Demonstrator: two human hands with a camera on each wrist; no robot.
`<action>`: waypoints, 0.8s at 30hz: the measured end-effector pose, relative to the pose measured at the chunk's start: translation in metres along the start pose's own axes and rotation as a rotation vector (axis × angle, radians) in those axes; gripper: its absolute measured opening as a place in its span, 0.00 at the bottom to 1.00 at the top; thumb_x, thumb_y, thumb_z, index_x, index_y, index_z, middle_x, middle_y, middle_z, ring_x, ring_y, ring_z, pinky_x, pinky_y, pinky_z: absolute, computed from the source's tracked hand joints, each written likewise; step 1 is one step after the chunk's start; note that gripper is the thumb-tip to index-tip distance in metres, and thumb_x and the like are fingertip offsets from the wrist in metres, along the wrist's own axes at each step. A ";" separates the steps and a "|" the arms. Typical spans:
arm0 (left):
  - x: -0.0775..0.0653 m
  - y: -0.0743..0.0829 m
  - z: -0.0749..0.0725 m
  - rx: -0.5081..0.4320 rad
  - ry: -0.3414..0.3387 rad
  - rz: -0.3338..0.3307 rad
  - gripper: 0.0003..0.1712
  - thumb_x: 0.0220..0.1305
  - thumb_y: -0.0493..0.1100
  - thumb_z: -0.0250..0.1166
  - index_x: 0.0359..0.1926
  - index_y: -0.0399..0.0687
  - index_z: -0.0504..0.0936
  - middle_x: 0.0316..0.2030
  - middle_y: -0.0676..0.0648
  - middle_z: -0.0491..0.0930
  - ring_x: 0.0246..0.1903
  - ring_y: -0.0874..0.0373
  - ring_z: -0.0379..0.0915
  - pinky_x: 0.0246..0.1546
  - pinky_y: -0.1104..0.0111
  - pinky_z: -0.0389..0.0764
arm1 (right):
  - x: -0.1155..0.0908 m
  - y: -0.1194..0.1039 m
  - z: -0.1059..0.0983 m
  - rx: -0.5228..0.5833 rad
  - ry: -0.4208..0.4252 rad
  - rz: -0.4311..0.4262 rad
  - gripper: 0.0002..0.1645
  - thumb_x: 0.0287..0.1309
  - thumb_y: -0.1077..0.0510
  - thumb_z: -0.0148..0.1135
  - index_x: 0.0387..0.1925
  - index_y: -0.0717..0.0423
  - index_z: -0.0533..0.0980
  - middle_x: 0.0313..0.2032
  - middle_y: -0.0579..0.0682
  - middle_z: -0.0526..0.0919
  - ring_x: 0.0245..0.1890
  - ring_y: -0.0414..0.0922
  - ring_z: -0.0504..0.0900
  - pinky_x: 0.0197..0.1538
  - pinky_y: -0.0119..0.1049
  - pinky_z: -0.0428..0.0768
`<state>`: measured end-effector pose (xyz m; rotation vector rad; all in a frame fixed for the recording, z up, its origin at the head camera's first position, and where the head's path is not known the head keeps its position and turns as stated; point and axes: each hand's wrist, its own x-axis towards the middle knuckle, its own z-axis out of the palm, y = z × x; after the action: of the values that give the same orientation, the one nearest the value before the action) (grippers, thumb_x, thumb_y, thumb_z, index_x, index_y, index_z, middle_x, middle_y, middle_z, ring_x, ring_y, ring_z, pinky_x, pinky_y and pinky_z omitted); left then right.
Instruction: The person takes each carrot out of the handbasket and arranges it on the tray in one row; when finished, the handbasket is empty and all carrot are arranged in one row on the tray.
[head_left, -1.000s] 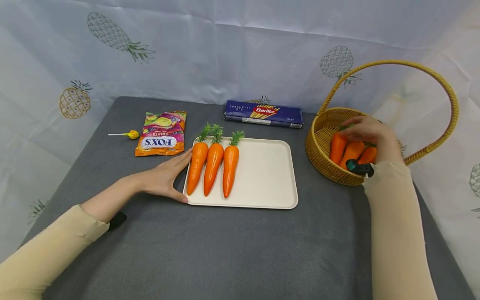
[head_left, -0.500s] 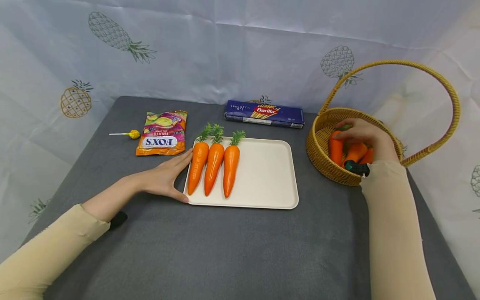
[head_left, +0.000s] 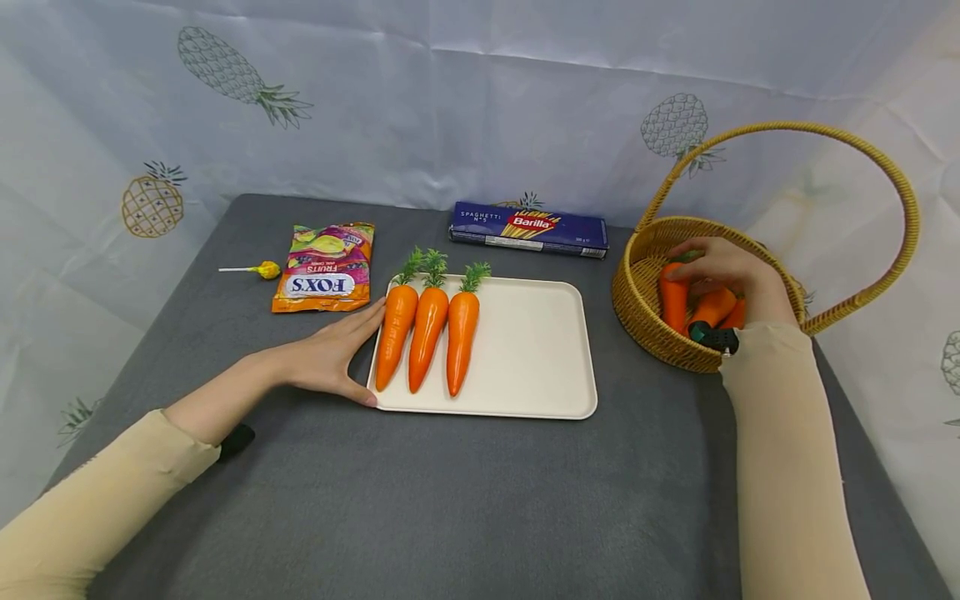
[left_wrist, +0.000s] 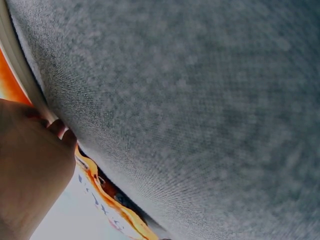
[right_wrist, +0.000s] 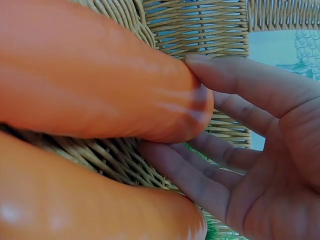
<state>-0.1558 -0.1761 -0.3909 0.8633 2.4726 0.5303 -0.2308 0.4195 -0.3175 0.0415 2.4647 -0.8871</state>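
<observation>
My left hand [head_left: 322, 360] rests at the left edge of a cream rectangular tray [head_left: 534, 350], thumb at the near corner and fingers spread along the side. Three orange carrots with green tops lie side by side on the tray's left half; the rightmost carrot [head_left: 461, 342] is nearest the middle. Inside a wicker basket [head_left: 637, 325] at the right, my right hand [head_left: 726, 265] holds a carrot [right_wrist: 110, 80] by its thick top end, thumb on one side and fingers on the other. Another carrot [right_wrist: 100, 195] lies beside it, its top partly hidden by the hand.
A blue spaghetti box [head_left: 528, 229] lies behind the tray. Left of it are a candy bag [head_left: 324, 267] and a yellow lollipop [head_left: 266, 269]. The basket's tall handle [head_left: 817, 127] arches over its right side. A pineapple-print cloth [head_left: 420, 108] hangs behind the table.
My right hand has shifted slightly left within the basket and closed on the leftmost carrot there, which has tilted a little. The left hand and the tray with its carrots have stayed put.
</observation>
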 end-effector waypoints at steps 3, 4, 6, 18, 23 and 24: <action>0.000 0.000 0.000 0.000 0.000 0.002 0.78 0.44 0.74 0.71 0.79 0.50 0.31 0.80 0.45 0.28 0.79 0.38 0.33 0.71 0.32 0.48 | 0.000 0.000 -0.001 0.016 0.029 -0.002 0.41 0.66 0.46 0.61 0.72 0.59 0.58 0.63 0.58 0.69 0.40 0.38 0.84 0.51 0.41 0.84; 0.000 0.000 0.000 0.002 0.000 0.002 0.78 0.44 0.74 0.71 0.79 0.50 0.31 0.80 0.45 0.28 0.79 0.38 0.33 0.71 0.32 0.48 | 0.000 0.000 -0.002 0.026 0.037 -0.001 0.41 0.66 0.46 0.61 0.72 0.59 0.58 0.60 0.55 0.71 0.40 0.38 0.84 0.50 0.41 0.84; 0.000 -0.001 0.000 0.006 0.001 0.003 0.78 0.44 0.74 0.71 0.79 0.50 0.31 0.80 0.45 0.28 0.79 0.37 0.33 0.71 0.32 0.48 | 0.000 0.001 -0.004 0.038 0.057 0.003 0.41 0.66 0.46 0.62 0.72 0.57 0.58 0.55 0.49 0.74 0.38 0.39 0.84 0.49 0.41 0.84; 0.000 -0.002 0.001 0.004 0.001 -0.001 0.78 0.44 0.75 0.71 0.79 0.50 0.31 0.80 0.45 0.27 0.79 0.37 0.33 0.70 0.32 0.48 | -0.016 -0.011 -0.019 0.113 0.145 -0.013 0.40 0.66 0.44 0.60 0.71 0.55 0.57 0.72 0.68 0.54 0.34 0.32 0.84 0.44 0.32 0.84; 0.000 -0.002 0.001 0.007 0.001 -0.002 0.78 0.44 0.75 0.70 0.79 0.50 0.31 0.80 0.46 0.27 0.79 0.37 0.33 0.71 0.32 0.49 | -0.024 -0.020 -0.023 0.133 0.183 -0.030 0.39 0.65 0.44 0.61 0.70 0.53 0.59 0.72 0.67 0.55 0.34 0.33 0.85 0.43 0.31 0.85; 0.000 -0.002 0.001 0.008 0.001 -0.002 0.78 0.44 0.75 0.70 0.79 0.50 0.31 0.80 0.46 0.27 0.79 0.37 0.33 0.71 0.32 0.48 | -0.025 -0.022 -0.023 0.138 0.186 -0.035 0.39 0.65 0.44 0.61 0.71 0.53 0.59 0.72 0.67 0.54 0.34 0.33 0.85 0.43 0.30 0.85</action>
<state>-0.1566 -0.1772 -0.3926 0.8631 2.4777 0.5210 -0.2236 0.4199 -0.2776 0.1356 2.5765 -1.1125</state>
